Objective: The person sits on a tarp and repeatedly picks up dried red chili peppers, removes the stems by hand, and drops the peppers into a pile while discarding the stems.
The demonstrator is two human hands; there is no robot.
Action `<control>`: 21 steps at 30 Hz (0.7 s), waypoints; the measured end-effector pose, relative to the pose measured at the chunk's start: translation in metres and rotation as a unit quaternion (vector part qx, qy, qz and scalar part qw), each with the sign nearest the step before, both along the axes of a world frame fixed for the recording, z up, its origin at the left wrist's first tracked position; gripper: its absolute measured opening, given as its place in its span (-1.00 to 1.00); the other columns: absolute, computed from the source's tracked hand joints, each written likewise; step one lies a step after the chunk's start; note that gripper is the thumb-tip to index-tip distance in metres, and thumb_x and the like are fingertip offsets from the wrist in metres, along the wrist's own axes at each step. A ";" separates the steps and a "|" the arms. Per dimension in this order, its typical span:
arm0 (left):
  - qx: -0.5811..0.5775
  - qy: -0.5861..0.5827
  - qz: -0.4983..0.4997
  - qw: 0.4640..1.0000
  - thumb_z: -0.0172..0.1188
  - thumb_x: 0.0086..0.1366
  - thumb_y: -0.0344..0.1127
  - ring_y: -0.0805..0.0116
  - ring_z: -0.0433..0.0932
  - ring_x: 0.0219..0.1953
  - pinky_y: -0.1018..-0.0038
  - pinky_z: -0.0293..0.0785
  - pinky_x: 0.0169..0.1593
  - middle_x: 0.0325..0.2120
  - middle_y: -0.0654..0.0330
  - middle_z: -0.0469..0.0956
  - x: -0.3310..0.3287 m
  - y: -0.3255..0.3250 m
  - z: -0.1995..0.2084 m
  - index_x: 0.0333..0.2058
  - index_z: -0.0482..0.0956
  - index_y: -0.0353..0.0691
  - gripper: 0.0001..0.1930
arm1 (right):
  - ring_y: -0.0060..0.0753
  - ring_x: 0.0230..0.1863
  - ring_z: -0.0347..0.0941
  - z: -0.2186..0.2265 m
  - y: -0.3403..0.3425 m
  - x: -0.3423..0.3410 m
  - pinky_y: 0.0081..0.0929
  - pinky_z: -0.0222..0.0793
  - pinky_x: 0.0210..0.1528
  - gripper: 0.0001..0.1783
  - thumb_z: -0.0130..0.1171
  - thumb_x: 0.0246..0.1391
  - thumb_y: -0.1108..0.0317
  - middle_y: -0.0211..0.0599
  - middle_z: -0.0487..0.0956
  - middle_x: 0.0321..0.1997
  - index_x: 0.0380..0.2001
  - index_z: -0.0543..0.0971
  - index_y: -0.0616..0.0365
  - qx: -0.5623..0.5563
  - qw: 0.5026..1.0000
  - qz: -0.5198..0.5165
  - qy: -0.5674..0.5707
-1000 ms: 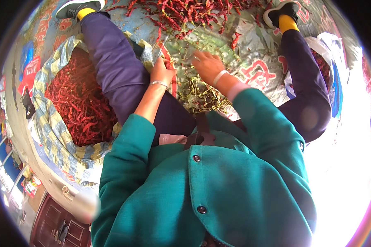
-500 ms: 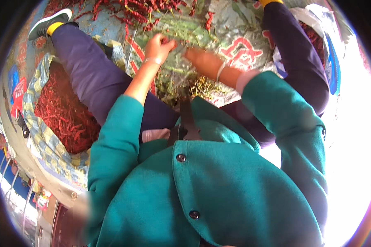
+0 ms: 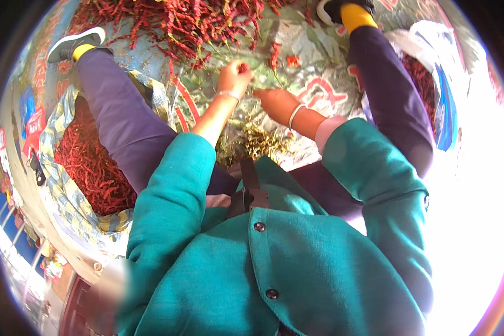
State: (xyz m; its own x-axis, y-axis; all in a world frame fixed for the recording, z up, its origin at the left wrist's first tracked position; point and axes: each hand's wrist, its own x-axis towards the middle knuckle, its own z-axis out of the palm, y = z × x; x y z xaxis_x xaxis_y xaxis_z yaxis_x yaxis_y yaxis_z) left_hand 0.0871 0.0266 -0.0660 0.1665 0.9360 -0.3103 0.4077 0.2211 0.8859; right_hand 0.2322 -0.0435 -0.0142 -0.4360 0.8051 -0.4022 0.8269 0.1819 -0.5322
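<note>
My left hand (image 3: 233, 79) is closed on a dried red chili (image 3: 243, 68), whose red shows between thumb and fingers. Close beside it, my right hand (image 3: 280, 105) has its fingertips pinched together, and what they hold, if anything, is too small to make out. Beyond both hands spreads a heap of dried red chilies (image 3: 199, 28). A single chili (image 3: 275, 55) lies apart from the heap. Nearer my body, a small pile of yellowish-green stems (image 3: 257, 141) rests on the printed ground sheet (image 3: 319, 92).
Outside my left leg (image 3: 126, 106) stands a checked sack (image 3: 49, 168) full of red chilies (image 3: 92, 165). Another white and blue sack (image 3: 445, 106) with chilies sits beyond my right leg (image 3: 392, 84). Red and blue bags (image 3: 35, 126) lie at far left.
Both hands have moved slightly right and nearer my body, the right one now less blurred. The view has shifted, so more of the chili heap and my right shoe show.
</note>
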 end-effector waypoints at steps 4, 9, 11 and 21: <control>-0.134 -0.069 0.054 0.987 0.16 0.06 -0.46 0.58 0.44 -0.63 0.67 0.22 -0.68 -0.60 0.26 0.48 -0.017 -0.014 0.015 -0.44 0.45 -0.26 -0.92 | -0.08 -0.36 0.49 -0.049 0.047 0.026 -0.30 0.41 -0.34 -0.59 0.06 -0.11 0.42 -0.15 0.55 -0.39 -0.09 0.40 0.05 0.109 0.972 -0.177 0.107; -0.178 -0.050 0.140 0.973 0.16 0.09 -0.42 0.56 0.44 -0.65 0.65 0.20 -0.69 -0.61 0.29 0.46 -0.035 -0.028 0.020 -0.45 0.42 -0.24 -0.91 | 0.17 -0.36 0.44 -0.054 0.051 0.076 -0.02 0.32 -0.32 -0.67 -0.06 -0.06 0.40 0.08 0.51 -0.41 -0.14 0.33 0.02 0.119 0.948 -0.287 0.063; -0.152 -0.076 0.166 0.971 0.17 0.06 -0.43 0.55 0.43 -0.66 0.64 0.21 -0.69 -0.60 0.29 0.46 -0.044 -0.034 0.013 -0.45 0.42 -0.23 -0.90 | -0.10 -0.26 0.50 -0.034 0.056 0.080 -0.34 0.39 -0.22 -0.53 0.12 -0.14 0.41 -0.11 0.55 -0.32 -0.05 0.39 0.12 0.082 0.958 -0.274 0.026; 0.008 -0.068 0.348 0.935 0.24 -0.04 -0.40 0.51 0.39 -0.67 0.50 0.37 -0.57 -0.65 0.25 0.45 -0.143 0.016 0.015 -0.43 0.43 -0.30 -0.80 | 0.05 -0.35 0.45 -0.005 0.099 -0.049 -0.19 0.36 -0.28 -0.72 0.08 -0.09 0.34 -0.07 0.50 -0.41 -0.24 0.47 0.14 0.165 0.964 -0.183 0.098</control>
